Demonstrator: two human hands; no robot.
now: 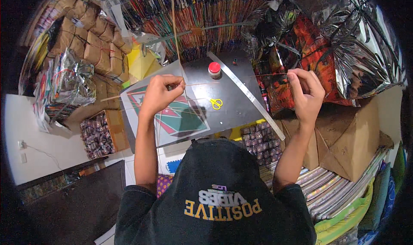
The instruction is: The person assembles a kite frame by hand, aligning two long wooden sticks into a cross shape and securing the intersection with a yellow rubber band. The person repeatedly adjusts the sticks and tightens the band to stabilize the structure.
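My left hand (162,94) is closed in a pinch above a sheet with green, red and white shapes (183,116) on the dark table. Thin wooden sticks (175,27) meet at its fingers, one reaching away toward the far side and another out to the left. From there a fine, taut thread (245,77) runs across to my right hand (307,90), which pinches its end between thumb and forefinger, raised off the table's right side. Between the hands lie yellow scissors (216,103) and a small red-lidded jar (214,70). More thin lines cross the sheet.
A metal ruler (247,94) lies slanted along the right of the dark table (232,120). Densely packed colourful sheets (198,34) stand behind it. Wrapped bundles (97,49) are stacked left, a box of small packets (114,129) below them, a large cardboard box (348,141) right.
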